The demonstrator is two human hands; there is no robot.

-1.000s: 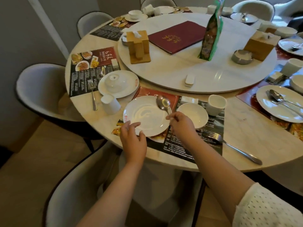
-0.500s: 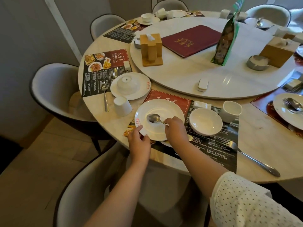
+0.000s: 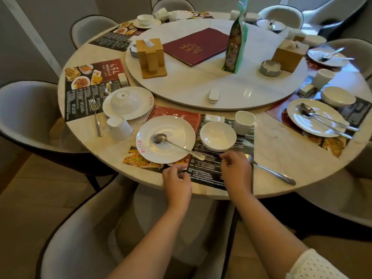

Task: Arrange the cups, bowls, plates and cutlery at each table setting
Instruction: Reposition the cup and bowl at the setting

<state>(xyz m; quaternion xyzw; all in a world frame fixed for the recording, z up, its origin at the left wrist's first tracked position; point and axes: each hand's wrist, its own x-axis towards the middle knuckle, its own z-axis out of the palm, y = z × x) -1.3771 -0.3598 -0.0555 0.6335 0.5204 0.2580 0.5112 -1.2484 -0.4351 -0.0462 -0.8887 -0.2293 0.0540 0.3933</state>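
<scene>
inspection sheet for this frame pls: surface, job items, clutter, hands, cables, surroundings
Surface: round marble table with a raised turntable; printed placemats at the settings.
Job items: near plate carries a spoon, handle overhanging the rim; bowl and cup upright beside it; fork partly hidden by the right hand.
Clutter: red menu, green bag, tissue box, ashtray.
Hands: left hand and right hand both empty, at the table edge.
Cables: nothing seen.
Surroundings: grey chairs around the table.
</scene>
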